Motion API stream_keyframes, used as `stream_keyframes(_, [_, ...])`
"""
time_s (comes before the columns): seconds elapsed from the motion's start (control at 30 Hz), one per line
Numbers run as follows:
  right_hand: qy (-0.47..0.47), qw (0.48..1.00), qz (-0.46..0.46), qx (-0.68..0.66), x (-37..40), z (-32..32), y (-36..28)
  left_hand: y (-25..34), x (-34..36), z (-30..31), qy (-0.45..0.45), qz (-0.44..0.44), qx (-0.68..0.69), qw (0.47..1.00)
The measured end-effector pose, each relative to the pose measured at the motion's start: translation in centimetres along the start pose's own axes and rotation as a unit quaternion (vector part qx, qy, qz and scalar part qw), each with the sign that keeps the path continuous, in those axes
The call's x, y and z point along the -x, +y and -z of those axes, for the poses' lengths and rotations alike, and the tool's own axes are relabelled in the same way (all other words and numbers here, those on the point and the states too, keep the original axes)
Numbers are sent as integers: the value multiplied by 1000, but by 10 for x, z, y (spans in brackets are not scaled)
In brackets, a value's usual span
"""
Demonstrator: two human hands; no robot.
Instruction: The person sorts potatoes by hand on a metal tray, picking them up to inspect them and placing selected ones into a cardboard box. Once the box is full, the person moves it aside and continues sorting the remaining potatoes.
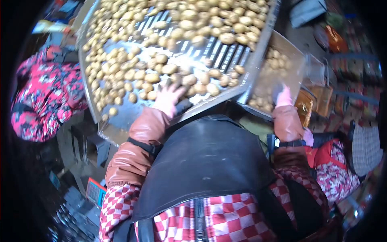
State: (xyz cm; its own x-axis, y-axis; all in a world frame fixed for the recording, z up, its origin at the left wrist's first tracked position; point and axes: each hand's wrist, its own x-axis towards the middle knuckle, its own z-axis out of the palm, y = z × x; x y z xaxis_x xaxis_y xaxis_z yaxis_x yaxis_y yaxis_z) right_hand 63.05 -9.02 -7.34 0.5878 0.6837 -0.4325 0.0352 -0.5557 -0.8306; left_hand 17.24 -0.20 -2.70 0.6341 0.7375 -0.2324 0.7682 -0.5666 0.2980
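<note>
Small yellow potatoes [187,25] cover much of a metal sorting tray [229,56] with a slatted grate. My left hand [167,100], in a pink glove with dark fingertips, lies at the tray's near side. Its fingers are spread and touch the closest potatoes. To the right, my right hand [284,97], also in a pink glove, is at the near right side of a side chute [291,52]. More potatoes [276,62] lie in that chute, several of them smeared by motion. The fingers of this hand are blurred.
A person in a pink patterned jacket [48,97] is at the tray's left. Another person in patterned clothing [336,173] is at the right. A yellow-orange container [306,107] stands beside the chute. The tray's raised metal edge [209,105] runs in front of me.
</note>
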Motion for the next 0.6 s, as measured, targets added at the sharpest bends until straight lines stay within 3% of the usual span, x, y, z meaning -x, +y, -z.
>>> stream_keyframes(0.07, [-89,967,104,-214,-12,-29,6,-5,19,0,-2,-50,-10,999])
stream_keyframes(0.13, [-132,977,169,-23,13,-68,-36,-21,37,-4,56,-88,56,993])
stream_keyframes(0.17, [-171,954,246,-9,24,-89,-44,-28,46,3,58,-83,59,993])
stream_keyframes(0.23, [-106,926,291,213,50,-143,-65,-40,63,21,72,8,223,972])
stream_keyframes(0.27, [-86,892,306,323,68,-170,-78,-47,77,21,200,9,173,964])
stream_keyframes(0.3, [-91,843,303,434,98,-192,-93,-57,90,16,274,65,144,949])
stream_keyframes(0.37, [-59,738,387,549,137,-239,-76,-84,118,5,347,180,59,919])
stream_keyframes(0.4, [-203,734,377,528,143,-242,-89,-89,128,4,368,249,3,896])
stream_keyframes(0.43, [-344,713,356,496,150,-244,-101,-89,142,1,323,344,-48,880])
stream_keyframes(0.47, [-298,704,447,465,157,-245,-88,-95,157,-9,316,376,-54,869])
stream_keyframes(0.5, [-299,701,449,467,155,-242,-99,-107,170,-28,311,406,-58,857])
stream_keyframes(0.53, [-384,766,295,423,150,-236,-120,-117,181,-50,313,410,-54,855])
stream_keyframes(0.57, [-454,803,129,365,143,-233,-134,-125,191,-76,280,428,37,858])
stream_keyframes(0.6, [-385,865,137,292,134,-235,-127,-128,198,-90,244,442,128,854])
